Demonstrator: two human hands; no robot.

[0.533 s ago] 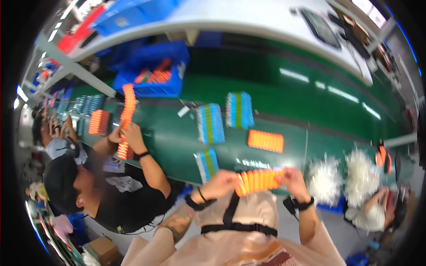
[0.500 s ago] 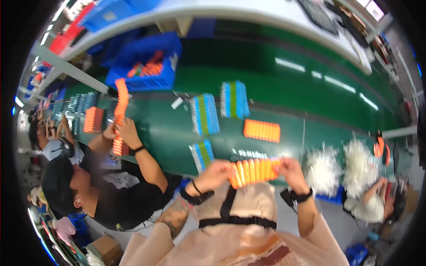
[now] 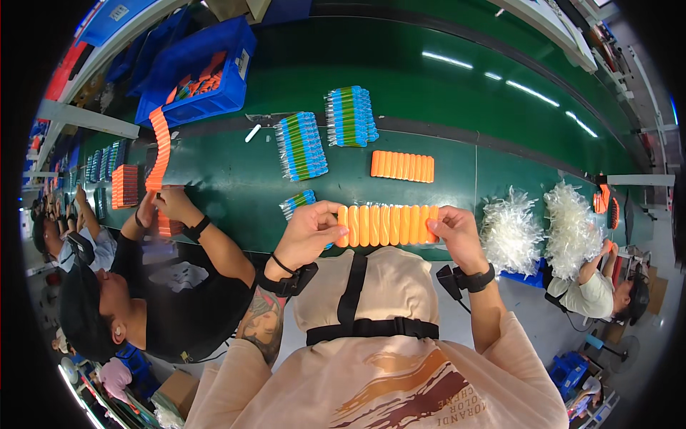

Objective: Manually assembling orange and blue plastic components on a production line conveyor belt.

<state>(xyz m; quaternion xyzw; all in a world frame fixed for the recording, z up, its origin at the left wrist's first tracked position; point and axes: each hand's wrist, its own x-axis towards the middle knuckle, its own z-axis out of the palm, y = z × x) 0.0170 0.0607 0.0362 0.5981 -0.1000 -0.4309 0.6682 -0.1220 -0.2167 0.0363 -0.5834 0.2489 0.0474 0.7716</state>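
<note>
Between my hands is a row of orange oblong pieces (image 3: 388, 226), set side by side and stretched level at the table's near edge. My left hand (image 3: 312, 232) pinches its left end between thumb and fingers. At the other end, my right hand (image 3: 457, 232) grips in the same way. Just beyond the row lies a similar orange block (image 3: 402, 166). To its left are a blue-and-green bundle of slim pieces in clear wrap (image 3: 300, 146) and another such bundle (image 3: 350, 116). A smaller blue-and-green bundle (image 3: 297, 203) sits beside my left hand, partly hidden by it.
Piles of clear plastic wrappers (image 3: 511, 232) lie to the right on the green table (image 3: 243, 171). A blue bin (image 3: 214, 100) with orange pieces stands at the back left. On my left, a co-worker (image 3: 171, 300) handles a long orange strip (image 3: 161, 146); another person (image 3: 597, 289) sits at right.
The orange row has gone from slightly tilted to level, still held at both ends. My view has shifted, so the table's things appear higher. The co-worker's hands have moved lower along the strip.
</note>
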